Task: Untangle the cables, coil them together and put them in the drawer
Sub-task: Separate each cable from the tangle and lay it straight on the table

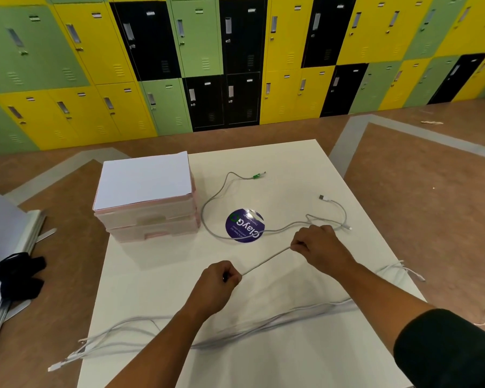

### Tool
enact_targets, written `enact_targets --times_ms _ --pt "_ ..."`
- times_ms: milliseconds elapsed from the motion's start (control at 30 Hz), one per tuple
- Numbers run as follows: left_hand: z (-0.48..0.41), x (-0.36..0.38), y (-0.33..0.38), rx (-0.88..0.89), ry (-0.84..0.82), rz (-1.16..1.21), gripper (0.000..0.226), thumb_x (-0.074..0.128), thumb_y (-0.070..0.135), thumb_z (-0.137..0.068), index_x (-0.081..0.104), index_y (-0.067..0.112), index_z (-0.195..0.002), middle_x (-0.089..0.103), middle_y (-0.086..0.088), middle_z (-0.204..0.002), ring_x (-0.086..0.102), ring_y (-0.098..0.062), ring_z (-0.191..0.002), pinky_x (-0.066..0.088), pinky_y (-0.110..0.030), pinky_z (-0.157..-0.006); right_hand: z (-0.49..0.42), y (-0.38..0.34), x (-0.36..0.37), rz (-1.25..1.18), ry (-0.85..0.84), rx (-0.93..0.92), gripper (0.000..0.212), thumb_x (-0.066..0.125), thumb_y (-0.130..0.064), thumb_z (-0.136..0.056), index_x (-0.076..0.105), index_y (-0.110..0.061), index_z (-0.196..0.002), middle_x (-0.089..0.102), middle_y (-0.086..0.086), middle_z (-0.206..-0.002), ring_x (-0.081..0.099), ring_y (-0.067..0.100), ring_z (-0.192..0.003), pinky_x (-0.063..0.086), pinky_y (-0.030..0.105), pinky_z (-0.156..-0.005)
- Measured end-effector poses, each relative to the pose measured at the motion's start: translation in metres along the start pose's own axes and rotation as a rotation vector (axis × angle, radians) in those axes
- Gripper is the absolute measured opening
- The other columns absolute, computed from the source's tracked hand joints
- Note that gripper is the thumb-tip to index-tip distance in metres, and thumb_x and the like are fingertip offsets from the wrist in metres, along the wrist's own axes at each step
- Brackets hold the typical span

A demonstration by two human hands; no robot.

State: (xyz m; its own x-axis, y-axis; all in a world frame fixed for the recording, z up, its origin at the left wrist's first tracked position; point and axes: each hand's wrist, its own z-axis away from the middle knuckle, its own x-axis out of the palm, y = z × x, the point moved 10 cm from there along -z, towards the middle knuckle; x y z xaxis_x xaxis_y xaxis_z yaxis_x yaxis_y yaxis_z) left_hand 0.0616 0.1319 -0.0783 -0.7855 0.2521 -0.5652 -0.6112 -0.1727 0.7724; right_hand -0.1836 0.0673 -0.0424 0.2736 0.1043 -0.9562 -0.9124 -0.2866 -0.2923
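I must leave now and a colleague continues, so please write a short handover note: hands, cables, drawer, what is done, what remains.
The left hand and right hand each pinch the grey cable, taut between them; its far part loops over the table to a green plug.
A white cable lies beyond the right hand. More white cables lie loose along the near edge.
The drawer unit looks shut.
Done: nothing coiled or stored yet.
Left: finish untangling, coil all together, put in drawer.
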Motion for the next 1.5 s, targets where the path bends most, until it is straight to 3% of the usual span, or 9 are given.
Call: enact_targets --times_ms 167,400,700,833,900,1000,1133,1333,1500 --pt "0.001 -0.004 -0.005 -0.021 -0.002 0.025 0.019 0.063 0.02 -0.094 0.062 0.023 -0.076 0.064 0.006 -0.071 0.056 -0.006 -0.064 0.043 -0.015 -0.062 0.003 0.013 -0.011 0.115 0.053 -0.005 0.036 0.061 -0.057 -0.088 0.06 -0.025 -0.073 0.055 -0.013 -0.068 0.049 0.011 -0.073 0.033 0.035 -0.088" --pt "0.0 -0.004 -0.001 -0.015 0.001 0.047 0.018 0.063 0.019 -0.095 0.062 0.021 -0.077 0.065 0.005 -0.072 0.056 -0.007 -0.065 0.044 -0.017 -0.063 0.0 0.014 -0.036 0.136 0.224 -0.144 0.005 0.067 -0.02 -0.092 0.071 -0.023 -0.092 0.063 -0.007 -0.082 0.062 0.022 -0.078 0.047 0.041 -0.079" --pt "0.003 -0.003 0.004 0.016 -0.011 -0.001 0.02 0.063 0.021 -0.095 0.061 0.026 -0.075 0.064 0.009 -0.071 0.057 -0.005 -0.066 0.042 -0.014 -0.063 0.003 0.054 -0.093 -0.006 0.331 0.172 0.036 0.076 -0.049 -0.078 0.063 -0.018 -0.065 0.059 -0.008 -0.061 0.055 0.016 -0.059 0.038 0.033 -0.069" --pt "0.003 -0.002 0.003 0.02 -0.02 -0.003 0.02 0.063 0.021 -0.095 0.061 0.025 -0.075 0.064 0.009 -0.072 0.058 -0.007 -0.067 0.045 -0.018 -0.065 0.001 0.067 -0.084 -0.141 0.236 0.269 0.033 0.074 -0.045 -0.083 0.06 -0.02 -0.068 0.058 -0.008 -0.068 0.054 0.015 -0.066 0.046 0.038 -0.066" --pt "0.005 0.0 0.0 0.013 -0.026 -0.006 0.02 0.063 0.022 -0.095 0.061 0.026 -0.075 0.065 0.008 -0.073 0.058 -0.007 -0.067 0.046 -0.019 -0.065 -0.001 0.074 -0.08 -0.229 0.213 0.246 0.01 0.069 -0.032 -0.091 0.071 -0.023 -0.085 0.062 -0.011 -0.081 0.059 0.012 -0.079 0.05 0.037 -0.075" --pt "0.007 -0.002 -0.008 0.001 -0.021 -0.006 0.022 0.064 0.023 -0.094 0.06 0.024 -0.073 0.065 0.005 -0.072 0.058 -0.008 -0.064 0.049 -0.023 -0.066 0.002 0.083 -0.075 -0.287 0.11 0.238 0.012 0.066 -0.024 -0.094 0.076 -0.024 -0.1 0.065 -0.017 -0.087 0.062 0.009 -0.088 0.047 0.028 -0.079" --pt "0.007 0.0 -0.007 0.025 -0.036 -0.026 0.021 0.063 0.022 -0.094 0.061 0.023 -0.073 0.065 0.006 -0.07 0.056 -0.006 -0.062 0.047 -0.021 -0.063 0.025 0.109 -0.066 -0.22 -0.026 0.39 0.017 0.067 -0.042 -0.091 0.075 -0.028 -0.085 0.067 -0.008 -0.071 0.059 0.011 -0.066 0.048 0.032 -0.065" --pt "0.007 0.015 -0.007 0.025 -0.084 -0.043 0.02 0.063 0.019 -0.094 0.063 0.021 -0.074 0.066 0.006 -0.07 0.058 -0.006 -0.062 0.047 -0.019 -0.061 0.056 0.139 -0.053 -0.227 -0.071 0.573 0.056 0.074 -0.056 -0.08 0.054 -0.007 -0.061 0.044 0.001 -0.053 0.04 0.015 -0.052 0.029 0.029 -0.054" --pt "0.004 0.013 -0.009 0.017 -0.082 -0.03 0.021 0.063 0.019 -0.095 0.062 0.018 -0.074 0.065 0.002 -0.067 0.057 -0.005 -0.059 0.046 -0.018 -0.06 0.063 0.139 -0.037 -0.239 -0.122 0.471 0.022 0.063 -0.028 -0.097 0.069 -0.022 -0.076 0.059 -0.009 -0.063 0.054 0.015 -0.062 0.036 0.023 -0.056"
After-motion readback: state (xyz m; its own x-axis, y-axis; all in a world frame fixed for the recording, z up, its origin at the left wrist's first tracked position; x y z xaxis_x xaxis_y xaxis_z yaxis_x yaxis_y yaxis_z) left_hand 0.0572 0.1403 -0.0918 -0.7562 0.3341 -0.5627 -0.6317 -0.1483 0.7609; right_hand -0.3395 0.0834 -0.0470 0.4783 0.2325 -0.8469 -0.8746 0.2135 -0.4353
